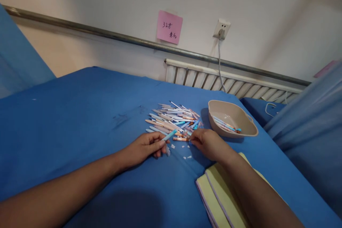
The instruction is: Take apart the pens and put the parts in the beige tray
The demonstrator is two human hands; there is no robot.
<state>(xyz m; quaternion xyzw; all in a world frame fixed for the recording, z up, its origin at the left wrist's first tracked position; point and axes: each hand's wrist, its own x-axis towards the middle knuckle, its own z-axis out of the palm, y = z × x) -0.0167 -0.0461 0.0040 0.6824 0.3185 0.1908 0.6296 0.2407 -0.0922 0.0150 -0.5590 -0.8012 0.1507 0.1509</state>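
Between thumb and fingers, my left hand [153, 144] grips a light-blue pen barrel [170, 135], tilted up to the right. My right hand [207, 142] is closed at the right edge of the pile, with its fingertips pressed together beside an orange-tipped pen [180, 139]; what they hold, if anything, is hidden. Just beyond both hands lies a loose pile of pens and refills [171, 115] in pastel blue, peach, grey and white. Small white scraps [184, 157] are scattered on the blue cloth [88, 128] between my hands.
A beige plastic basin [247, 128] right of the pile holds several pens [226, 124]. Under my right forearm lies a folded yellow-green cloth [217, 188]. Behind the table are a radiator [197, 78], a metal rail [120, 37] and a socket [222, 28] with a cord. Blue curtains [317, 142] hang at the sides.
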